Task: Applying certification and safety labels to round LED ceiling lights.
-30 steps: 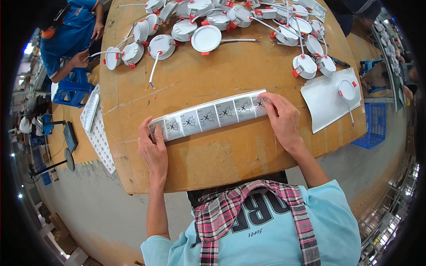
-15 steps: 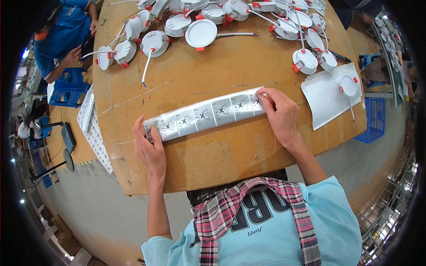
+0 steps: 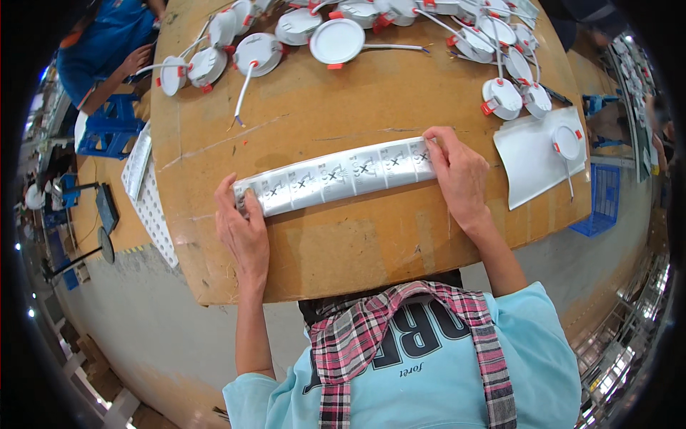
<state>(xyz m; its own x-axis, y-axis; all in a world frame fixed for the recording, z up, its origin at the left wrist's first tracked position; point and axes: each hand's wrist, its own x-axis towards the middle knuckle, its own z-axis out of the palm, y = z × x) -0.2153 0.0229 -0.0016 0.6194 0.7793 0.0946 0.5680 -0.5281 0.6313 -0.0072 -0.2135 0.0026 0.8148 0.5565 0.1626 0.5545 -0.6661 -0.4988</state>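
Observation:
A long strip of silver labels [image 3: 336, 177] with dark printed symbols stretches between my two hands over the brown table [image 3: 343, 247]. My left hand [image 3: 243, 225] pinches its left end between thumb and fingers. At the other end, my right hand [image 3: 459, 171] grips the strip's upper corner with thumb and fingertips. The strip slants slightly, its right end farther from me, and bows a little. To the right of my right hand lie silvery-white sheets [image 3: 525, 168], with a round white downlight [image 3: 567, 143] resting on them.
Several round white downlights [image 3: 336, 41] with red clips and cables crowd the table's far side. A perforated white sheet [image 3: 158, 222] hangs by the left edge. Past it are a blue stool [image 3: 114, 129] and a person in blue [image 3: 118, 46]. A blue crate [image 3: 604, 200] stands at right.
The label strip stays held at both ends, but it bows more and its surface catches more glare. My view has shifted slightly, so the downlights and sheets sit a little farther right.

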